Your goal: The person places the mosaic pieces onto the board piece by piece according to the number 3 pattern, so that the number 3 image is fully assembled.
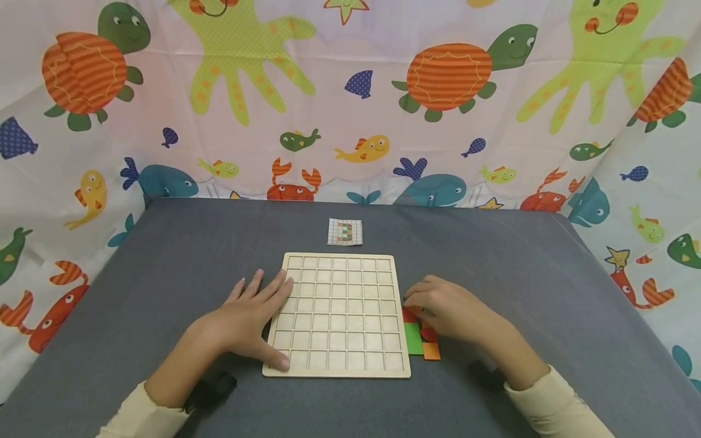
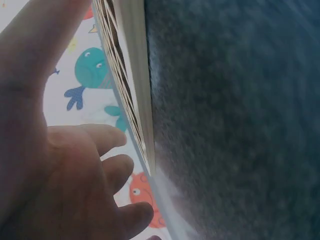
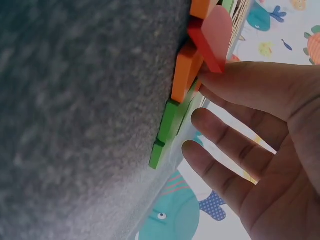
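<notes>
A pale wooden grid board point(image 1: 341, 375) lies flat in front of me, its squares bare. My left hand point(image 1: 249, 319) rests at its left edge, fingers spread over the rim and thumb on the near left corner. My right hand point(image 1: 451, 307) reaches down over a small cluster of coloured tiles beside the board's right edge. Among them are a green tile point(image 1: 413, 339), an orange tile point(image 1: 431, 351) and a red piece with a rounded edge point(image 3: 214, 40), tilted. Thumb and index fingertips come close together among the tiles; I cannot tell whether they pinch one.
A small printed pattern card point(image 1: 345, 232) with a coloured grid lies beyond the board. The dark grey cloth point(image 1: 219, 243) covers the table. Behind it hangs a curtain point(image 1: 334, 79) printed with sea animals.
</notes>
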A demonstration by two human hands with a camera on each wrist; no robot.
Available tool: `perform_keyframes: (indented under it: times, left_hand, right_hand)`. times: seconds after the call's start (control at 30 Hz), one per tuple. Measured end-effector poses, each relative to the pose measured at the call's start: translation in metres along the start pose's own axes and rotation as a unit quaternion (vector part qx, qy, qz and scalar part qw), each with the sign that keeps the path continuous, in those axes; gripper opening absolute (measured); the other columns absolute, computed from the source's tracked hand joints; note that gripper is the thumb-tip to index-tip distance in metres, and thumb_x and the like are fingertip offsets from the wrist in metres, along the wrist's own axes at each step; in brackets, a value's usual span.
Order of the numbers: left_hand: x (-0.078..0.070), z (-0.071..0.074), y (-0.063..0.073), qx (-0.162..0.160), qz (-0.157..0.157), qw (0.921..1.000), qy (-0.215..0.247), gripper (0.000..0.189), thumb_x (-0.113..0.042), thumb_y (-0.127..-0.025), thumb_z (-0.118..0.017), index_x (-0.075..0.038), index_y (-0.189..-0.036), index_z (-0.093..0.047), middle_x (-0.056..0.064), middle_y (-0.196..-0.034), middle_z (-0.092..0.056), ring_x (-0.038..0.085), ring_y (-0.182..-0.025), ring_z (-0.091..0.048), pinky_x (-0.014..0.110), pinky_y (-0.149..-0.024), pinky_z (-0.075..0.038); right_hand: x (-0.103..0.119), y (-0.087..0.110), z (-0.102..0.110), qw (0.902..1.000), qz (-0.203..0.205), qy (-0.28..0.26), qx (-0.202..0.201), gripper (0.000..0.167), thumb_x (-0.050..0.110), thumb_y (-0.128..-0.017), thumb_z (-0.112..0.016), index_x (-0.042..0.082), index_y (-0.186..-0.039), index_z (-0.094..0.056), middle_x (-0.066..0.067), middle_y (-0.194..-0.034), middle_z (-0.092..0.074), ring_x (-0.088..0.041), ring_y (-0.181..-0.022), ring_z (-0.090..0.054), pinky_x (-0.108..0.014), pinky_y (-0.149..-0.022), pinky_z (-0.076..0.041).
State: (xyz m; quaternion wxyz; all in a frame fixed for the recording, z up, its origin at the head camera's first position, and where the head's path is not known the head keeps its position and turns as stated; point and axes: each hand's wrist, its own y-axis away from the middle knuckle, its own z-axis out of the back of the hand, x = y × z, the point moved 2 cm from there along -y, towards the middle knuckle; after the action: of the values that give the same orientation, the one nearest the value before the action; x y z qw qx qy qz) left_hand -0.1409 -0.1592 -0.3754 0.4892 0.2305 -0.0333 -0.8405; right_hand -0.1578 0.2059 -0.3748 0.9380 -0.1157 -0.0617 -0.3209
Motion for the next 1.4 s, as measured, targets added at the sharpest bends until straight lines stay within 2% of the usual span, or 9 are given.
perform_keyframes:
  times: [0.4,0.77,1.1,1.3,1.4]
  left_hand:
    - [-0.002,-0.001,-0.002,0.016,0.006,0.9999,0.002,0.145,-0.08,-0.054,-0.08,-0.009,-0.162,-0.015,0.015,-0.167,-0.004,0.048,-0.148,0.004,0.068,-0.112,0.0]
    - [-0.002,-0.003,-0.002,0.027,0.016,0.9994,0.013,0.144,-0.078,-0.055,-0.082,-0.008,-0.162,-0.014,0.014,-0.167,-0.004,0.047,-0.149,0.006,0.068,-0.113,0.0]
    - [-0.002,-0.004,-0.001,0.025,0.019,0.9995,0.007,0.144,-0.078,-0.055,-0.081,-0.008,-0.162,-0.016,0.013,-0.167,-0.004,0.047,-0.149,0.006,0.068,-0.113,-0.001]
    - [-0.002,-0.004,-0.002,0.021,0.02,0.9996,0.0,0.145,-0.079,-0.054,-0.08,-0.008,-0.162,-0.015,0.013,-0.167,-0.004,0.047,-0.149,0.006,0.068,-0.113,-0.001]
    - [-0.002,-0.004,-0.002,0.02,0.02,0.9996,-0.004,0.145,-0.079,-0.054,-0.08,-0.008,-0.162,-0.015,0.013,-0.167,-0.004,0.047,-0.149,0.006,0.068,-0.113,-0.001]
  right_hand:
    - [-0.002,-0.002,-0.004,0.9999,0.01,0.009,-0.004,0.02,-0.002,-0.081,-0.081,0.009,-0.098,-0.077,0.001,-0.098,-0.072,-0.015,-0.091,-0.061,-0.031,-0.078,-0.055]
    - [-0.002,-0.006,-0.007,0.9996,-0.029,0.002,0.0,0.016,0.007,-0.085,-0.08,0.009,-0.1,-0.076,0.003,-0.09,-0.064,-0.01,-0.08,-0.054,-0.026,-0.069,-0.052]
    - [-0.007,-0.022,-0.004,0.9991,-0.022,-0.009,-0.034,0.013,0.005,-0.086,-0.078,0.008,-0.096,-0.072,0.001,-0.086,-0.064,-0.012,-0.069,-0.056,-0.026,-0.061,-0.05]
    - [-0.008,-0.032,-0.002,0.9983,-0.05,-0.025,-0.015,0.012,0.007,-0.089,-0.077,0.007,-0.1,-0.074,0.0,-0.087,-0.062,-0.008,-0.065,-0.051,-0.022,-0.058,-0.047]
    - [-0.008,-0.037,-0.003,0.9976,-0.05,-0.046,-0.006,0.009,0.01,-0.091,-0.075,0.009,-0.1,-0.075,0.002,-0.086,-0.059,-0.006,-0.065,-0.047,-0.022,-0.056,-0.045]
